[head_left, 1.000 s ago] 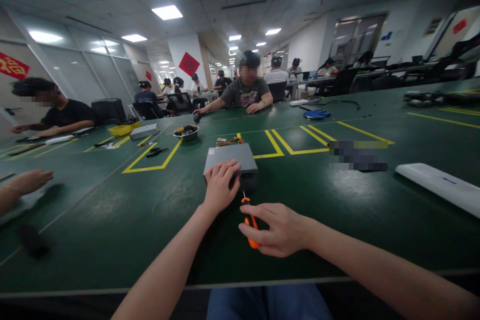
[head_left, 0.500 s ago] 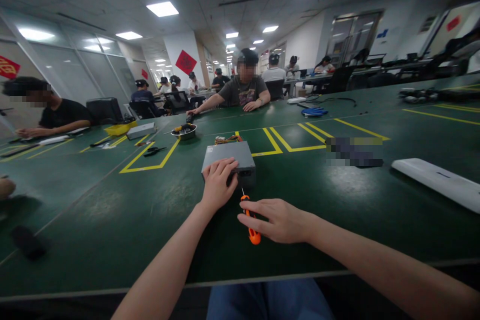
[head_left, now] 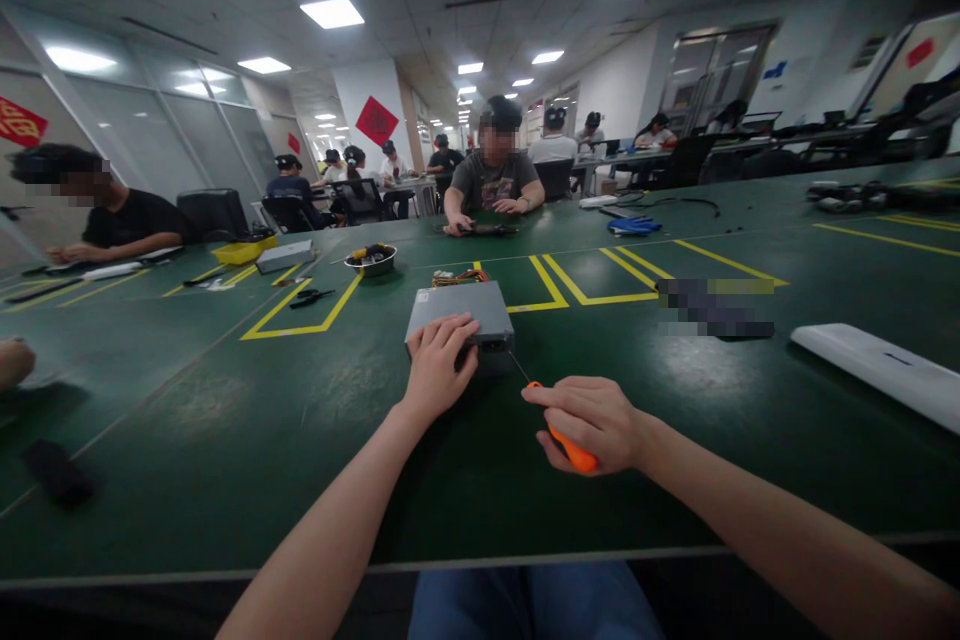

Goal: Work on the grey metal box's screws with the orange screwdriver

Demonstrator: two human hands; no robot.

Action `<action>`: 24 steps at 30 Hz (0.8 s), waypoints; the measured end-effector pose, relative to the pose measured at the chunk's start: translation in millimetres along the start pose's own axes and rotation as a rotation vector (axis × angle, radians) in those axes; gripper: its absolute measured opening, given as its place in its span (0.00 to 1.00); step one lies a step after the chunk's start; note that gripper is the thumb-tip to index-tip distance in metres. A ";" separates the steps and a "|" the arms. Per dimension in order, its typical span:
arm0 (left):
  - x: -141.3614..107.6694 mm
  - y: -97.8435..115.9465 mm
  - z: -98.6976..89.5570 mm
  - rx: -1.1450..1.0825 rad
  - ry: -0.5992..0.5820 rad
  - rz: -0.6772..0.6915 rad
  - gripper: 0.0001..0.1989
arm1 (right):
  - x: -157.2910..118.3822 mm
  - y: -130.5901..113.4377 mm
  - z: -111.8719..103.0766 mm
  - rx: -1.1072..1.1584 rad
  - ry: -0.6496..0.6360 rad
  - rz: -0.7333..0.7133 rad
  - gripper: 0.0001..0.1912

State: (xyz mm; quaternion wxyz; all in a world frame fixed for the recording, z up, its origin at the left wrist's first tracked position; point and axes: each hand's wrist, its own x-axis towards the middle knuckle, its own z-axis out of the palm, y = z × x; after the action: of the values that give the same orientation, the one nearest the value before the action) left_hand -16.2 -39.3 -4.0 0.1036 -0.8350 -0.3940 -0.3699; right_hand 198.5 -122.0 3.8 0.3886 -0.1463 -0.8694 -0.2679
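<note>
A grey metal power supply unit (head_left: 480,305) sits on the green table in front of me, its bundle of coloured wires (head_left: 454,277) at the far side. My left hand (head_left: 439,365) grips its near left part, fingers over the top and thumb at the front face. An orange-handled screwdriver (head_left: 576,450) is in my right hand (head_left: 600,420), fingers wrapped round the handle. Its thin shaft slants up and left, and the tip is at the lower right corner of the unit's front face. Whether the tip sits in a screw, I cannot tell.
A metal bowl (head_left: 386,266) with tools stands beyond, left of the unit. Black pliers (head_left: 311,298) lie nearer. At right are a dark blurred-out object (head_left: 720,312) and a long white casing (head_left: 877,365). A person (head_left: 495,175) sits opposite; another (head_left: 124,220) sits left.
My right hand has moved right and closed round the screwdriver, whose tip went from before the unit to its right corner. My left hand stayed. The person opposite drew an arm in from the bowl.
</note>
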 end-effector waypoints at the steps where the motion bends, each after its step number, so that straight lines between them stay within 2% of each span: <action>1: 0.1 0.0 0.2 -0.001 0.001 0.000 0.15 | 0.1 0.0 0.7 -0.007 -0.007 0.001 0.07; 19: -1.5 0.4 0.3 -0.009 0.000 -0.015 0.15 | 1.7 -2.0 2.0 -0.030 -0.068 0.008 0.07; 24: -2.7 2.8 -0.6 -0.014 0.007 -0.033 0.14 | 4.1 -6.2 1.3 0.002 -0.189 -0.027 0.20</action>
State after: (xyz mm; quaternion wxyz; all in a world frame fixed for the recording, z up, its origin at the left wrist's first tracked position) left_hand -15.7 -42.9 -5.1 0.0934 -0.8277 -0.4047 -0.3773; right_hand 192.1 -126.2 4.0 0.3013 -0.1587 -0.9044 -0.2572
